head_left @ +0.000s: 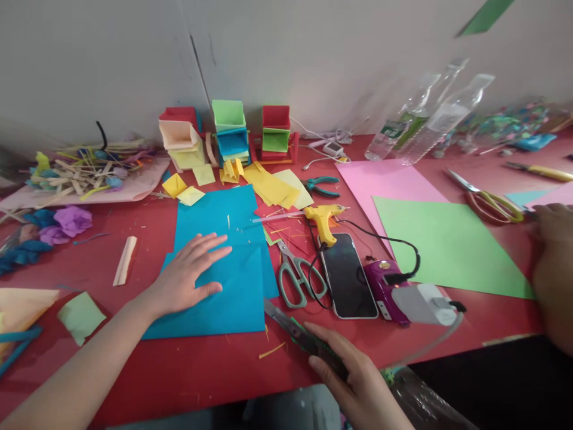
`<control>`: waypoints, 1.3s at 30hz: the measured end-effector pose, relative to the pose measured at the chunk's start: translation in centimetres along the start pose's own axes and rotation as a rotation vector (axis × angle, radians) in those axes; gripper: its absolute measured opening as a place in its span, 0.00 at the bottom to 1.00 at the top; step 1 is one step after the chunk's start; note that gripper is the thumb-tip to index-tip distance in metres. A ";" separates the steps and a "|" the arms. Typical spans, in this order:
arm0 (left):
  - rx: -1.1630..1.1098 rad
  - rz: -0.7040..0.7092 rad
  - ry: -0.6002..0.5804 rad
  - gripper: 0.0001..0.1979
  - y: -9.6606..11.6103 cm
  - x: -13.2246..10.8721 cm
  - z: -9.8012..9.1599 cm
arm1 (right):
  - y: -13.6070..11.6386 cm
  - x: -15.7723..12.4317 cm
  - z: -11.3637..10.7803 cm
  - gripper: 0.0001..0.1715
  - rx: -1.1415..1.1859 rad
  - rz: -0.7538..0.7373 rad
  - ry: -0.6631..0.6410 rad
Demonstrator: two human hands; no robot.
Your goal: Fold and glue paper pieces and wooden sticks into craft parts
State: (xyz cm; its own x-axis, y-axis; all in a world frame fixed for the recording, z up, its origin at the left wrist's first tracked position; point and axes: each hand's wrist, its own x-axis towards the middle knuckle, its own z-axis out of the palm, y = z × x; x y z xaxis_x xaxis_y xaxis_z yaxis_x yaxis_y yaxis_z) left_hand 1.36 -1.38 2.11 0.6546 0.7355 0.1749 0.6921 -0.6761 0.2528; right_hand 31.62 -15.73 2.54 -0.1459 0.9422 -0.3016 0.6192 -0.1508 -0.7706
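Head view: cutter (307, 341) beside blue paper (237, 313)!

Five o'clock, the right hand (356, 370)'s grip is wrapped round that cutter; eight o'clock, the left hand (182, 278) spreads, grip released, over the paper. Scissors (297, 264) lie at the paper's three o'clock, and beyond, coloured boxes (231, 142) stand stacked at eleven.

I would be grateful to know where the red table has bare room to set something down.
One bare patch of the red table lies along the near edge, bordered by the left forearm, blue sheets and cutter. Another lies between the wooden strip and the blue sheets. The middle is crowded with the glue gun, gray-handled scissors and phone.
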 end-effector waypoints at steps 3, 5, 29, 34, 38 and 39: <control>0.070 0.107 -0.209 0.38 -0.3 -0.8 0.6 | -0.1 -0.1 -0.5 0.22 -0.007 0.003 -0.037; 0.066 0.109 -0.280 0.40 -0.5 -1.2 0.9 | 0.0 -0.2 -0.8 0.21 -0.024 -0.004 -0.044; -0.041 0.211 -0.373 0.39 1.4 -1.0 1.1 | 0.6 -0.6 -1.2 0.21 -0.416 -0.307 0.094; -0.063 0.304 -0.351 0.37 3.6 0.9 1.3 | 0.6 -0.2 -1.2 0.21 -0.443 -0.347 0.117; -0.046 0.277 -0.302 0.35 5.1 4.2 2.1 | 0.8 0.2 -0.8 0.21 -0.466 -0.362 0.133; -0.045 0.240 -0.286 0.35 5.1 4.9 2.2 | 0.8 0.2 -0.7 0.21 -0.474 -0.361 0.134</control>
State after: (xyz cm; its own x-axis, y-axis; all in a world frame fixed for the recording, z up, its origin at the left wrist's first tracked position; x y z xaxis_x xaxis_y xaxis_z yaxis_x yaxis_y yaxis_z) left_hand 8.80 -1.30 2.22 0.8594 0.5099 -0.0374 0.4989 -0.8204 0.2794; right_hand 32.61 -15.42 2.21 -0.3312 0.9431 0.0293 0.8290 0.3057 -0.4684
